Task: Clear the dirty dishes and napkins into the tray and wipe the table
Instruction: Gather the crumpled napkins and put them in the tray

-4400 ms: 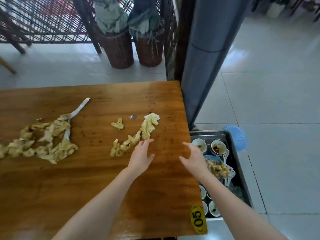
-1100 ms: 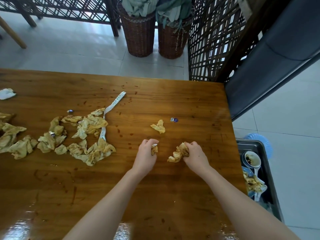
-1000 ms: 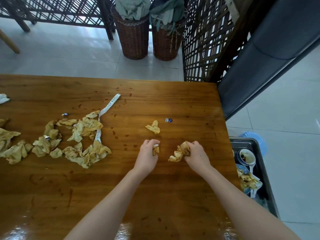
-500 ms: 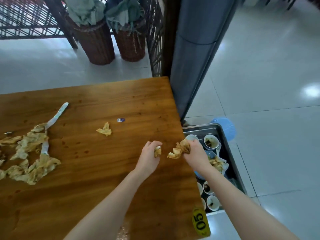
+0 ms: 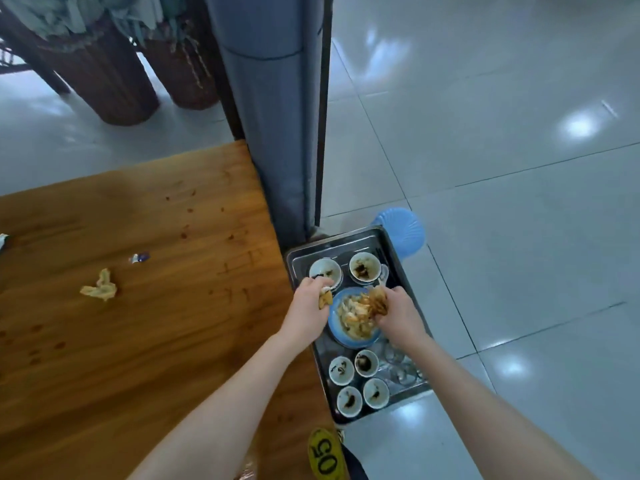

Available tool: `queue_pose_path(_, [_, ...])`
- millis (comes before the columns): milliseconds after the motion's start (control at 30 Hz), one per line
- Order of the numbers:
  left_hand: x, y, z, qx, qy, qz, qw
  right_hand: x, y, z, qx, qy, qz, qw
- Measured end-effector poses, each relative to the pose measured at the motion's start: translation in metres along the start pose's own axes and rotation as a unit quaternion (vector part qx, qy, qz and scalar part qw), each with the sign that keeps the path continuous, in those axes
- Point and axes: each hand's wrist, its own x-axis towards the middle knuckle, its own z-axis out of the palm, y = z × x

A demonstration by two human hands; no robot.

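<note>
Tiled floor, wooden worktop (image 5: 145, 341) at 9 o'clock, metal tray (image 5: 408, 398) low at 3 o'clock beside its edge. Blue plate (image 5: 349, 339) mid-tray, cups around. Left hand (image 5: 308, 308), right hand (image 5: 398, 313) over plate, fingers closed on soiled napkins (image 5: 377, 301). Risk: careless drop, wads miss plate, knock cups. One napkin scrap (image 5: 99, 289) left on worktop.

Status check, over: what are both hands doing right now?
Left hand and right hand each clutch soiled napkins above the blue plate in the tray. One crumpled napkin remains on table. Nothing obstructing.
</note>
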Motion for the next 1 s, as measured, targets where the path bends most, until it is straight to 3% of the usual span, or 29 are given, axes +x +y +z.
queue_pose_path(467, [0.054, 0.003, 0.067, 0.018, -0.114, -0.039, 0.993, 0.05, 0.045, 0.017, 0.069, -0.065, 0.004, 0.995])
queue_pose_path(1000, [0.033, 0.001, 0.027, 0.061, -0.041, -0.051, 0.996, 0.031, 0.049, 0.008, 0.053, -0.022, 0.029, 0.998])
